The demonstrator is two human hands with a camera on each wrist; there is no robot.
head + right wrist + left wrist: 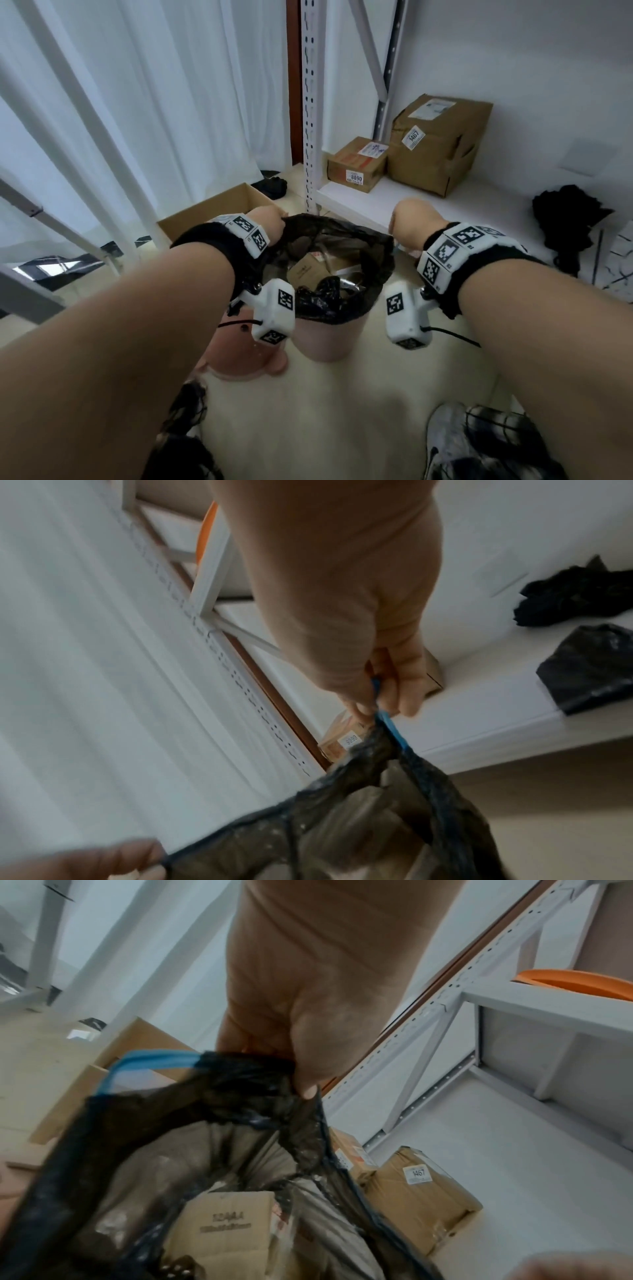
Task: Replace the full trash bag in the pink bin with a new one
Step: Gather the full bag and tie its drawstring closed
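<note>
While the black bag (346,246) sat in the pink bin (329,337) on the floor, both hands had hold of its top edge, one on each side, well apart, and the mouth gaped wide between them. The left hand (269,222) was clamped on a bunched fold of the rim, thumb pressed down over the plastic, with a blue drawstring (150,1060) looping out just beside it. The right hand (416,224) pinched the blue drawstring on its side between thumb and fingers. Inside the bag lay a small cardboard box (226,1229) and crumpled black plastic. A pink lid (246,353) lay on the floor just beside the bin. Behind it stood a white shelf (411,205) carrying two brown boxes (438,144) and more black bags (589,669).
</note>
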